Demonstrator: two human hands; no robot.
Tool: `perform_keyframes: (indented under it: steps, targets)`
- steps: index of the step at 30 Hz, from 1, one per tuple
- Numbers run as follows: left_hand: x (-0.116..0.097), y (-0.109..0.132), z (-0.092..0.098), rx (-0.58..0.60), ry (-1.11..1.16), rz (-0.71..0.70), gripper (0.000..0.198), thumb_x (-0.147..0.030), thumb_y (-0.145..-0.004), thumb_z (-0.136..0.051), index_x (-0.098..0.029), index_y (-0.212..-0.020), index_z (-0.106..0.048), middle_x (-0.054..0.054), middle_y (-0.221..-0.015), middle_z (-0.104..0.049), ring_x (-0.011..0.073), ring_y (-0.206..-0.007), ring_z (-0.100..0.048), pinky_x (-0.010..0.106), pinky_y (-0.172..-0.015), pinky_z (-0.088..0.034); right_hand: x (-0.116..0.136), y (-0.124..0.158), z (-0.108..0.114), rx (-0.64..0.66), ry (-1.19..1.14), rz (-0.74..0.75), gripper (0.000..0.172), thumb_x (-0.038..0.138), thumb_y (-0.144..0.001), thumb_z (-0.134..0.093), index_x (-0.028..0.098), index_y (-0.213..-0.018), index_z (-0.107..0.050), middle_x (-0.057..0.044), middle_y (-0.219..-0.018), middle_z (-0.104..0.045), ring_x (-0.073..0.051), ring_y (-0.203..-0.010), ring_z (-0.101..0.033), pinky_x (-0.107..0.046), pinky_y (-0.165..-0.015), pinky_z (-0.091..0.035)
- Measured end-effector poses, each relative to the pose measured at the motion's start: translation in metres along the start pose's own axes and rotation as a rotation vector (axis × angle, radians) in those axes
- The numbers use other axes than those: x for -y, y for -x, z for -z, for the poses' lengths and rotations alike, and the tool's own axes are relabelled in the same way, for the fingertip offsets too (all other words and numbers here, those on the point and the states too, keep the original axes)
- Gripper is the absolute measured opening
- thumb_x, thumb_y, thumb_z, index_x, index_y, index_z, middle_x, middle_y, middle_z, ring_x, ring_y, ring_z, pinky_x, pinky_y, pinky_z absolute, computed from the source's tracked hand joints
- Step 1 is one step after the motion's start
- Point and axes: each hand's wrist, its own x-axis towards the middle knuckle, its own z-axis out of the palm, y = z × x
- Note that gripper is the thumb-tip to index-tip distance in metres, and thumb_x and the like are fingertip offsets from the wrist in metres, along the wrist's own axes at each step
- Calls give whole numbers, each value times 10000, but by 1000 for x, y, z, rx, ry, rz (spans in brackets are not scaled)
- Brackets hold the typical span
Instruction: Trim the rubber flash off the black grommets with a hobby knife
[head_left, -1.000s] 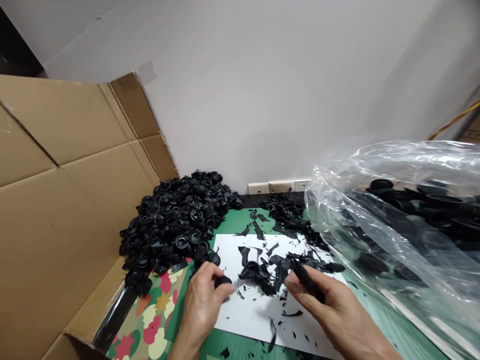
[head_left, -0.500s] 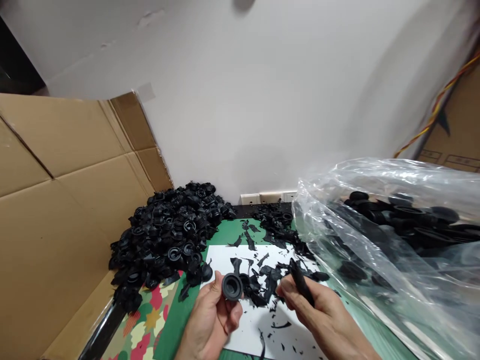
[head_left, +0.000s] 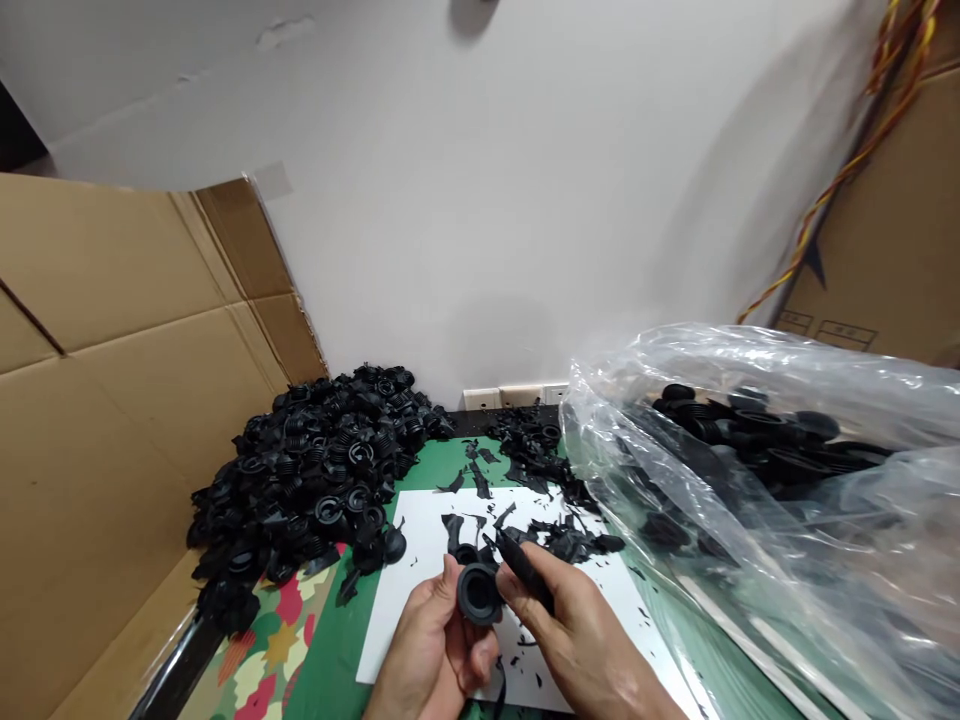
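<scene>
My left hand (head_left: 424,645) is closed on a round black rubber part (head_left: 479,595), its hollow ringed face turned up toward me. In my right hand (head_left: 581,625) is a black pen-like tool (head_left: 529,573), gripped like a pencil and pointing away to the upper left. Its thin tip, which I cannot make out clearly, is just beyond the rubber part's right side. My right fingertips are at the part's rim; whether they touch it is unclear. Black rubber scraps (head_left: 574,543) lie around both hands on a white sheet (head_left: 386,630).
A heap of black rubber parts (head_left: 322,465) fills the left, against a cardboard panel (head_left: 142,390). More scraps (head_left: 525,440) lie at the back of the green mat (head_left: 319,665). On the right is a clear plastic bag (head_left: 757,590) with black parts inside. Sockets (head_left: 517,396) line the wall.
My right hand has moved left with the tool, up to the rubber part. My left hand has shifted slightly right and down with the part. The whole view has turned a little right.
</scene>
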Motion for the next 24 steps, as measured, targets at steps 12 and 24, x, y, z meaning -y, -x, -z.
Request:
perform_keyframes:
  steps: [12, 24]
  targets:
    - [-2, -2, 4, 36, -20, 36, 423, -531, -713, -626, -132, -622, -518, -20, -511, -551, 28, -312, -386, 165, -336, -208, -12, -8, 5, -230, -256, -185, 244, 399, -732, -536, 201, -602, -478, 66, -484, -396, -105, -436, -330, -235, -434, -247]
    - [1, -1, 8, -55, -10, -33, 360, -474, -732, -639, -151, -654, -500, -46, -491, -506, 42, -338, -410, 159, -339, -243, -19, 1, 15, -208, -250, -223, 94, 282, -690, -600, 203, -740, -583, 53, -551, -474, -75, -380, -270, -243, -421, -198]
